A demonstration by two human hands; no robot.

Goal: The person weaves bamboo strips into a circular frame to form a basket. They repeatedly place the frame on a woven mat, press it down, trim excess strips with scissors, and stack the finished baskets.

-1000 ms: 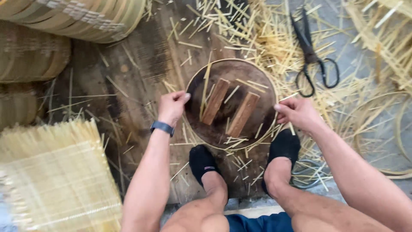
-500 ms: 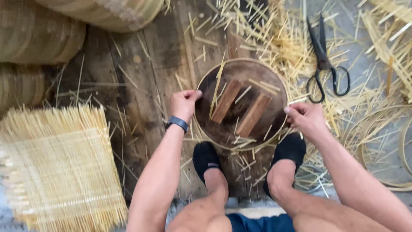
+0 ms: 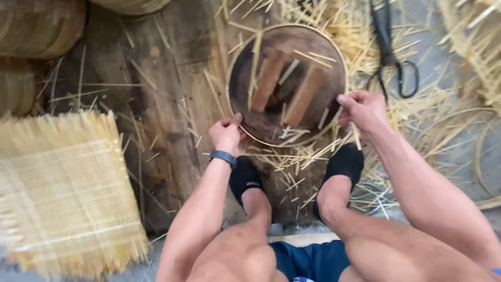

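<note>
A round dark wooden disc [image 3: 284, 112] with two wooden battens across it lies on the floor boards, ringed by a thin bamboo hoop [image 3: 234, 68]. My left hand [image 3: 226, 133] pinches the hoop at the disc's lower left edge. My right hand [image 3: 364, 110] grips the hoop at the disc's right edge. A dark band sits on my left wrist. Both my feet in black socks [image 3: 344, 162] rest just below the disc among loose bamboo strips.
A woven bamboo mat [image 3: 60, 193] lies at the left. Stacked woven baskets [image 3: 36, 26] stand at the upper left. Black scissors [image 3: 389, 49] lie at the upper right among scattered bamboo slivers. Bamboo hoops [image 3: 482, 156] lie at the right edge.
The view has shifted, so the disc and hands sit higher and further right. Both hands stay on the hoop at the disc's edges.
</note>
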